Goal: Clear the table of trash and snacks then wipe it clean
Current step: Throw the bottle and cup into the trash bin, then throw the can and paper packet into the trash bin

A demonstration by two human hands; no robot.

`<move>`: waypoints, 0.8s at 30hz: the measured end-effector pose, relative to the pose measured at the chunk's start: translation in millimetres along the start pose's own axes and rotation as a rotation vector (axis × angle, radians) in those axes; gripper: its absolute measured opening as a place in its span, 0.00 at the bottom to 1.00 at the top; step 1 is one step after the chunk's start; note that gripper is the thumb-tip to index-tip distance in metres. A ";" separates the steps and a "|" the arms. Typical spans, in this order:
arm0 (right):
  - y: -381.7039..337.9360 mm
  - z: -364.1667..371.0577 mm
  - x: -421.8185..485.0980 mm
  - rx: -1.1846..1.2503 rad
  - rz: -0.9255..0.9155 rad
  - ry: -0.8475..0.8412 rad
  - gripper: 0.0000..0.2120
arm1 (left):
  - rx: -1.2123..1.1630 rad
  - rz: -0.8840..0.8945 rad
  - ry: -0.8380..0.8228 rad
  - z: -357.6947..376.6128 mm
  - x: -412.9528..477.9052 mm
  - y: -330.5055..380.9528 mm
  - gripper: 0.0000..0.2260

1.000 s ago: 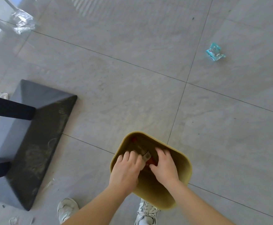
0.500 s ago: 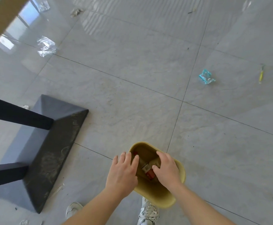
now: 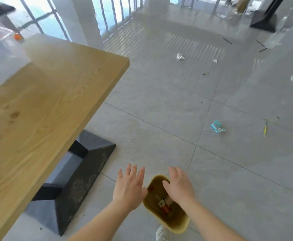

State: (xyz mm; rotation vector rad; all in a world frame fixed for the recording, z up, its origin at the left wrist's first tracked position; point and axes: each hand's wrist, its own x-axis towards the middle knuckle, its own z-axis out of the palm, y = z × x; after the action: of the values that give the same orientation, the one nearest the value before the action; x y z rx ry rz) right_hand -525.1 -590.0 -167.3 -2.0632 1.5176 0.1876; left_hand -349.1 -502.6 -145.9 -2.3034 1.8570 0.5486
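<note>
A yellow bin (image 3: 177, 223) stands on the grey tile floor at the bottom of the view, with a red and white wrapper (image 3: 164, 205) lying inside it. My left hand (image 3: 130, 186) hovers just left of the bin's rim, fingers spread, holding nothing. Over the bin's mouth is my right hand (image 3: 178, 186), also open and empty. The wooden table (image 3: 43, 108) fills the left side. On its far left corner sits a clear plastic bag or box (image 3: 3, 54), blurred, with something orange (image 3: 17, 37) behind it.
The table's black pedestal base (image 3: 83, 173) sits on the floor left of the bin. Litter lies on the floor: a teal wrapper (image 3: 217, 126), a yellow stick (image 3: 265, 128), crumpled clear plastic (image 3: 180, 56). My white shoe (image 3: 162, 233) is beside the bin. Railings stand at the back.
Both hands have come up out of the bin and opened, leaving the wrapper inside. The view has tilted up, so the table top and far floor now show.
</note>
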 end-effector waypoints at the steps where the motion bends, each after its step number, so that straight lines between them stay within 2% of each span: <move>1: -11.3 -12.1 -4.7 -0.026 -0.030 0.011 0.25 | 0.002 -0.004 0.016 -14.0 -8.2 -4.3 0.30; 10: -114.4 -101.4 -37.3 -0.114 -0.257 0.087 0.30 | -0.029 -0.188 0.250 -117.2 -83.2 -40.5 0.31; 19: -209.1 -115.4 -74.8 -0.107 -0.524 0.126 0.30 | -0.019 -0.385 0.414 -162.7 -161.9 -100.4 0.32; 24: -272.6 -106.8 -94.2 -0.119 -0.723 0.060 0.29 | -0.050 -0.544 0.464 -172.5 -209.8 -138.2 0.32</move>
State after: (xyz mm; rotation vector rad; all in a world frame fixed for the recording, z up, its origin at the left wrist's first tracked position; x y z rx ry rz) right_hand -331.6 -512.7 58.9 -2.5841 0.7189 -0.0660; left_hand -218.7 -334.2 72.1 -2.9891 1.2445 -0.0182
